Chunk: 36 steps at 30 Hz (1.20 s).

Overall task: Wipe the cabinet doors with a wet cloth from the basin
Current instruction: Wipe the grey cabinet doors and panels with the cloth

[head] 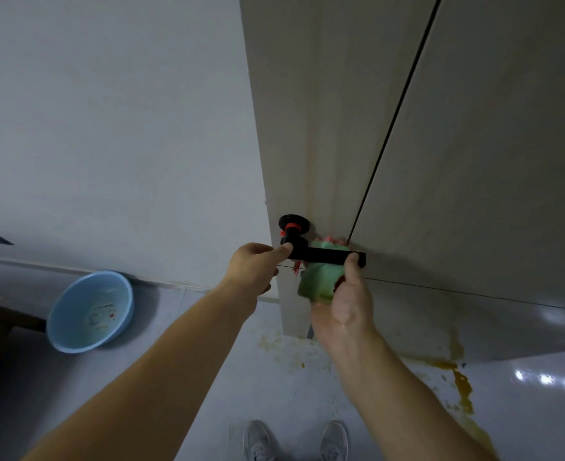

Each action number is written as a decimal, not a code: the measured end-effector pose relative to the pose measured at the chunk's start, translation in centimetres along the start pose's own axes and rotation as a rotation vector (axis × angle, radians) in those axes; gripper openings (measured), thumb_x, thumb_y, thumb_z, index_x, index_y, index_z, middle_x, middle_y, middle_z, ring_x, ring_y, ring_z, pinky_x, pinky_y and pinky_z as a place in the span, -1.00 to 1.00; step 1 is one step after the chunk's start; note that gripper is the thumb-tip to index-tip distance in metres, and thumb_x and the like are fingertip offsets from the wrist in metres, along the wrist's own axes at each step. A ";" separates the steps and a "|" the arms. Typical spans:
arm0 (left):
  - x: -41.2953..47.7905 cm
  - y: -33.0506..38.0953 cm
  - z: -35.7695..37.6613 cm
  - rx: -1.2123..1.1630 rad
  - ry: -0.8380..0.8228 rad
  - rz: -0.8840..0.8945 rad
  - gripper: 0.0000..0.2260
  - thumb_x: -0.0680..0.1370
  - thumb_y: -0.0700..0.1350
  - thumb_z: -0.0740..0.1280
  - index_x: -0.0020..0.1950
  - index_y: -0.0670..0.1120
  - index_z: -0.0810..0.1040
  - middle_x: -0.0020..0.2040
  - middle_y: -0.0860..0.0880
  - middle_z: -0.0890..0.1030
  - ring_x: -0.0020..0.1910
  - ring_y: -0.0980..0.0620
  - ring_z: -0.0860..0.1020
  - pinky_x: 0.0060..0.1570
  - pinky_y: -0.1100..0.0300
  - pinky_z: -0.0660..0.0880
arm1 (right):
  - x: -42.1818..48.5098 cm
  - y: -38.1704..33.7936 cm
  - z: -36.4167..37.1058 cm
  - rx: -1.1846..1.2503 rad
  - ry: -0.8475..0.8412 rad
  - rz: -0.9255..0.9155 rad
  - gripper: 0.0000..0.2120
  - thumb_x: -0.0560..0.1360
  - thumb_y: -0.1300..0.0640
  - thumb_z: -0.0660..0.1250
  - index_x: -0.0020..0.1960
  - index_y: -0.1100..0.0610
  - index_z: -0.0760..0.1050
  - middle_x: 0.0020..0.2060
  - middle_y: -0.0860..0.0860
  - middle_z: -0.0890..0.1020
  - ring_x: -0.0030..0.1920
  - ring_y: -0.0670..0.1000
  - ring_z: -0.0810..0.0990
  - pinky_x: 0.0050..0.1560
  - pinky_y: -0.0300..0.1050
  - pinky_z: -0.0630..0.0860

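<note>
Head view: green cloth [321, 281] in right hand [347, 301], behind black handle [327, 255].

Dim bluish light, glare spots on glossy floor [545, 379], wide-angle edge bending, soft focus

The bunched cloth [321, 281] in my right hand [347, 304] is mint green with pink-red patches at its top edge. The lever handle [324, 256] my left hand [252, 269] pinches is matt black, with an orange-red ring round its neck. The tall cabinet doors [474, 144] are pale beige. The round plastic basin [89, 311] is light blue. Yellow-brown stains [462, 385] streak the glossy grey-white floor tiles [208, 377], and my shoes [259, 440] are grey.
</note>
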<state>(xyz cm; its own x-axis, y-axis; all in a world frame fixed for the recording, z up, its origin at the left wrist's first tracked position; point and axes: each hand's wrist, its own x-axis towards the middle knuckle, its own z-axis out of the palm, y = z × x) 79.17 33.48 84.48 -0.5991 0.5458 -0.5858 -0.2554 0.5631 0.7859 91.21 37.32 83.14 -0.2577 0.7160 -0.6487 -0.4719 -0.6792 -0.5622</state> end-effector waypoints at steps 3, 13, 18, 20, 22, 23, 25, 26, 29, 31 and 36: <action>0.2 0.0 -0.2 -0.011 -0.039 -0.040 -0.65 0.52 0.11 0.50 0.12 -0.11 0.58 0.08 -0.12 0.66 0.10 -0.09 0.64 0.22 -0.10 0.59 | -0.2 1.8 1.2 -0.089 -0.068 0.063 -0.61 0.66 -0.13 0.21 0.27 0.11 0.59 0.09 0.15 0.72 0.14 0.14 0.66 0.13 0.01 0.56; 1.2 -0.4 -0.6 0.032 -0.064 0.026 -0.65 0.52 0.13 0.50 0.00 -0.12 0.53 0.05 -0.17 0.64 0.08 -0.15 0.63 0.22 -0.12 0.59 | 0.9 1.5 1.2 -0.029 -0.135 0.077 -0.61 0.66 -0.05 0.21 0.33 0.17 0.56 0.21 0.25 0.66 0.28 0.25 0.60 0.29 0.10 0.52; 1.9 -0.9 -0.8 0.040 -0.039 0.043 -0.40 0.47 0.20 0.52 0.34 -0.10 0.41 0.17 -0.11 0.57 0.16 -0.11 0.58 0.24 -0.07 0.56 | 0.9 1.3 1.1 -0.085 -0.103 0.090 -0.66 0.66 0.00 0.26 0.29 0.19 0.58 0.16 0.26 0.68 0.23 0.25 0.63 0.22 0.10 0.56; 1.9 -0.9 -0.8 0.065 -0.028 0.095 -0.42 0.48 0.19 0.50 0.34 -0.07 0.40 0.13 -0.10 0.60 0.07 -0.02 0.59 0.04 0.07 0.57 | 1.2 -0.3 -0.9 -0.072 -0.055 0.011 -0.70 0.66 0.02 0.25 0.28 0.14 0.59 0.16 0.17 0.69 0.17 0.16 0.66 0.16 0.03 0.56; 1.4 -0.6 -0.6 0.125 0.002 0.182 -0.47 0.53 0.13 0.48 0.36 -0.07 0.38 0.06 -0.02 0.58 -0.07 0.14 0.53 -0.22 0.26 0.43 | 1.2 -2.1 -2.7 -0.090 0.013 -0.095 -0.68 0.58 -0.03 0.32 0.24 0.10 0.62 0.14 0.09 0.69 0.03 0.06 0.68 0.02 -0.04 0.57; 0.8 -0.3 -0.5 0.163 0.029 0.249 -0.48 0.54 0.11 0.47 0.38 -0.06 0.38 0.06 0.01 0.56 -0.08 0.19 0.51 -0.26 0.30 0.38 | 1.1 -3.0 -3.5 -0.122 0.058 -0.158 -0.63 0.53 -0.07 0.35 0.25 0.10 0.62 0.12 0.07 0.69 -0.03 0.02 0.69 -0.03 -0.06 0.57; -0.3 0.4 -0.2 0.218 0.089 0.415 -0.56 0.58 0.06 0.43 0.37 -0.06 0.41 0.09 0.04 0.53 -0.04 0.20 0.55 -0.22 0.34 0.41 | 0.5 -5.0 -4.7 -0.202 0.150 -0.303 -0.64 0.55 -0.05 0.37 0.28 0.10 0.61 0.06 0.01 0.73 -0.08 -0.02 0.71 0.01 -0.04 0.60; -1.1 1.0 -0.1 0.216 0.109 0.503 -0.65 0.60 0.03 0.41 0.32 -0.05 0.44 0.11 0.05 0.53 0.00 0.23 0.57 -0.17 0.38 0.43 | 0.1 -6.0 -5.1 -0.239 0.168 -0.370 -0.72 0.60 -0.02 0.35 0.24 0.08 0.62 0.00 -0.02 0.74 -0.07 0.00 0.73 0.08 0.00 0.61; -3.5 3.8 0.6 0.181 0.111 0.737 -0.82 0.63 -0.03 0.35 0.21 -0.02 0.53 0.11 0.08 0.59 0.08 0.25 0.57 0.08 0.25 0.56 | -2.1 -9.6 -4.4 -0.365 0.142 -0.552 -0.83 0.62 0.00 0.34 -0.02 0.07 0.64 -0.19 -0.10 0.75 -0.10 -0.03 0.72 0.07 -0.07 0.61; -5.6 6.9 1.1 0.196 0.139 0.926 -0.81 0.64 -0.05 0.31 0.25 0.02 0.55 0.14 0.16 0.55 0.14 0.35 0.50 0.23 0.06 0.56 | -4.0 -12.4 -2.7 -0.442 0.087 -0.683 -0.79 0.61 0.01 0.35 -0.11 0.10 0.62 -0.31 -0.16 0.72 -0.23 -0.18 0.68 -0.15 -0.29 0.57; -12.6 17.0 1.9 0.313 0.353 1.412 -0.59 0.60 -0.08 0.25 0.46 -0.01 0.47 0.50 0.05 0.39 0.51 0.14 0.30 0.46 0.28 0.25 | -9.3 -20.6 2.9 -0.487 -0.107 -0.927 -0.75 0.60 0.00 0.36 -0.18 0.12 0.62 -0.36 -0.15 0.69 -0.30 -0.21 0.63 -0.29 -0.36 0.50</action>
<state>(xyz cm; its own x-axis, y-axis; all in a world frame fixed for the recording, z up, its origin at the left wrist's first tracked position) 83.85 37.36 104.84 -0.3669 0.5919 0.7177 0.8203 -0.1580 0.5496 100.85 45.19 102.26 -0.0537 0.9829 0.1762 -0.1384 0.1674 -0.9761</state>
